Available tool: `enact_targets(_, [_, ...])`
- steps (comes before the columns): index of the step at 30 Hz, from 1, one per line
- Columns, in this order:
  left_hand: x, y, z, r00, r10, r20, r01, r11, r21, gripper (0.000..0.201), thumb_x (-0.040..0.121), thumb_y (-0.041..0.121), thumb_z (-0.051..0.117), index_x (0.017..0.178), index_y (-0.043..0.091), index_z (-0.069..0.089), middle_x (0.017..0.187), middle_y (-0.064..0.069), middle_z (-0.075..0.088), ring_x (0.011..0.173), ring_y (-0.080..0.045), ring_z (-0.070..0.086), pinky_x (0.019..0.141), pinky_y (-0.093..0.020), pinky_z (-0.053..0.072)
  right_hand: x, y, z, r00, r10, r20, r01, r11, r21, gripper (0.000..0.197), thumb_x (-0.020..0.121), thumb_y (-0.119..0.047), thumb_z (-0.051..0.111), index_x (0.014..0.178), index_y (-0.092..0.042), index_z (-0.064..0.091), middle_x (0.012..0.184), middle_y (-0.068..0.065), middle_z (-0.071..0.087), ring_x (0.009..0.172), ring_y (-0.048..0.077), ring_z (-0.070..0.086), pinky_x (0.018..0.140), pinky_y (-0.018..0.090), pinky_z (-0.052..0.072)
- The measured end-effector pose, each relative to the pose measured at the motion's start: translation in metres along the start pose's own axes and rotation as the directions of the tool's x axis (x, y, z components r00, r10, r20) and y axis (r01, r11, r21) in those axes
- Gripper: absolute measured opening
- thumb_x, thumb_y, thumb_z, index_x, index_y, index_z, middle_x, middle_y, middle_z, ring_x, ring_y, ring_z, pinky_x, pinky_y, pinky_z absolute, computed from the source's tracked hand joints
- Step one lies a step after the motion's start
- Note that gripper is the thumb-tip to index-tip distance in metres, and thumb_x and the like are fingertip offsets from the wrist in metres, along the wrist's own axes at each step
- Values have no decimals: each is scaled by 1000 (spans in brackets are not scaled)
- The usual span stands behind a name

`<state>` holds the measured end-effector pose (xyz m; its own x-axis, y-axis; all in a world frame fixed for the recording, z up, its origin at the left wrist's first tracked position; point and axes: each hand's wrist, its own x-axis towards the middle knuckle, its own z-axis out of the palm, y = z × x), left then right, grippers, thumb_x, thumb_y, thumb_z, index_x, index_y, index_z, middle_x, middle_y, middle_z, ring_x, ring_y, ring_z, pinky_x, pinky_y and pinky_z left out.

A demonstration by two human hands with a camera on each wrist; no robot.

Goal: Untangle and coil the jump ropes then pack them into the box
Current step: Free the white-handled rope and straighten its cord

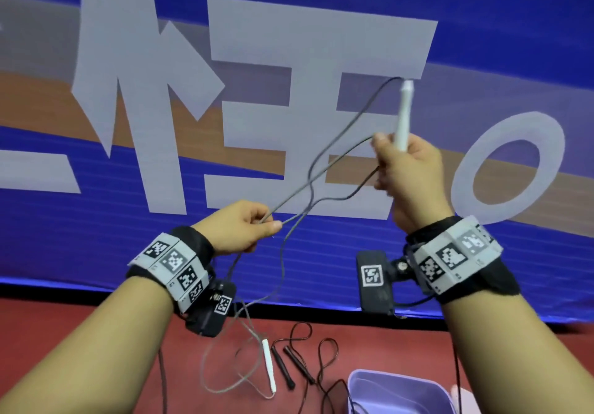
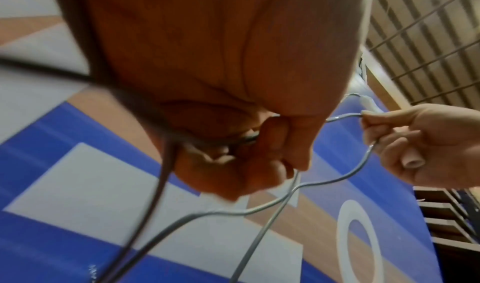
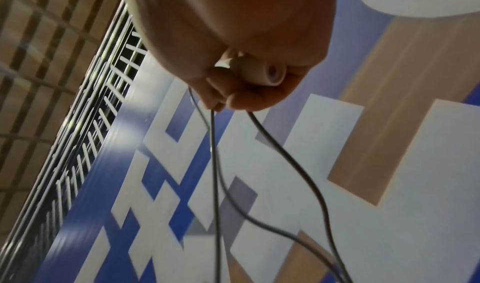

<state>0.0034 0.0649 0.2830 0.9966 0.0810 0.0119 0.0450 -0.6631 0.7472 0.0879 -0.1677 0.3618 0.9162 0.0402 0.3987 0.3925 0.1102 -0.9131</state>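
My right hand (image 1: 409,169) is raised and grips a white rope handle (image 1: 404,115) upright, together with loops of its grey cord (image 1: 324,156). My left hand (image 1: 244,229), lower and to the left, pinches the same grey cord between thumb and fingers. The cord hangs down to the red floor, where its other white handle (image 1: 269,365) lies. A second rope with black handles (image 1: 283,365) and a dark cord (image 1: 328,356) lies beside it. The lilac box (image 1: 398,394) stands open at the lower right. In the right wrist view the handle's end (image 3: 267,74) shows in my fist.
A big blue banner (image 1: 321,253) with grey characters fills the background just beyond my hands. Red floor (image 1: 144,333) runs along its foot. A metal grid fence (image 2: 428,41) rises above the banner. Camera cables trail from both wrists.
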Motion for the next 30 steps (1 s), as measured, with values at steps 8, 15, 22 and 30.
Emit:
enact_targets(8, [-11, -18, -15, 996, -30, 79, 34, 998, -50, 33, 98, 39, 57, 73, 19, 61, 70, -4, 69, 83, -31, 72, 79, -43, 48, 30, 3, -35, 971, 40, -234, -4, 988, 153, 26, 96, -21, 63, 73, -18, 52, 60, -2, 41, 43, 11, 36, 44, 22, 35])
enact_targets(15, [-10, 12, -17, 961, 85, -264, -82, 996, 24, 37, 101, 38, 49, 75, 15, 62, 66, 2, 70, 61, -11, 66, 68, -36, 53, 36, 18, -45, 967, 128, -222, -146, 987, -67, 12, 90, -9, 63, 83, -17, 57, 72, 3, 46, 55, 13, 42, 54, 28, 46])
enact_targets(22, [-13, 61, -10, 949, 206, -237, -166, 970, 179, 40, 99, 42, 51, 74, 16, 67, 57, -9, 65, 41, -3, 54, 44, -11, 34, -9, 18, -1, 965, 56, 255, -20, 990, -142, 33, 89, 0, 64, 119, -12, 68, 80, -18, 65, 49, -4, 51, 48, 26, 50])
enact_targets(30, [-6, 64, -6, 972, 174, -158, -183, 982, -43, 40, 91, 42, 64, 74, 6, 67, 64, -13, 68, 63, -20, 71, 69, -47, 56, -35, 35, 23, 846, 48, 531, 130, 947, -292, 3, 94, -14, 64, 91, -13, 64, 66, -1, 53, 52, 12, 46, 45, 31, 46])
